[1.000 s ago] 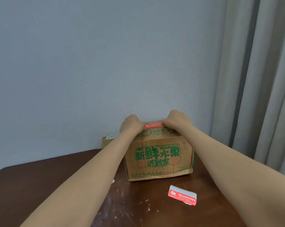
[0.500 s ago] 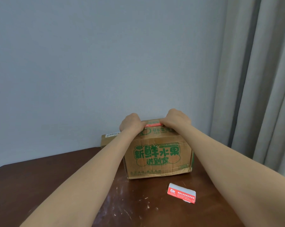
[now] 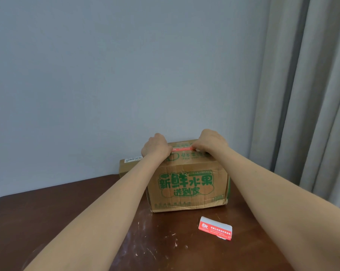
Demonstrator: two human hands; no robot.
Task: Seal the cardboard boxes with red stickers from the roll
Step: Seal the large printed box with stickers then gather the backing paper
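Plain grey-blue wall [image 3: 126, 75] across most of the view. Pale grey curtain [image 3: 312, 94] in long vertical folds down the right side. Dark brown wooden surface [image 3: 47, 222] along the bottom, glossy, flecked with white scratches and specks near the middle.

Two bare forearms stretched forward from the lower corners, converging on the top of the nearer box.

Cardboard box [image 3: 186, 184] upright on the surface, close to the wall, a little right of centre. Brown, creased and dented. Large green Chinese characters on the near face, inside a green outline with paler orange patches. Smaller green print along the bottom edge and on the top flap. Flaps down, contents hidden.

Second cardboard box [image 3: 126, 167], lower and plainer, just behind and to the left of the first, largely covered by the left forearm. White barcode label [image 3: 133, 159] on its top. Closed as well.

Left grip [image 3: 156, 146] on the left of the box's top near edge, fingers curled, thumb side down on the left end of the red sticker [image 3: 181, 149]. Right grip [image 3: 211, 142] on the right of the same edge, fingers curled under, tips on the sticker's right end. Pinching or pressing flat: cannot tell.

Sticker strip [image 3: 215, 228] flat on the surface in front of the box and to its right, apart from it. White backing, red printed face with white lettering, ragged right end.

Red sticker itself narrow, white print on it, stretched along the box's top between the two grips.
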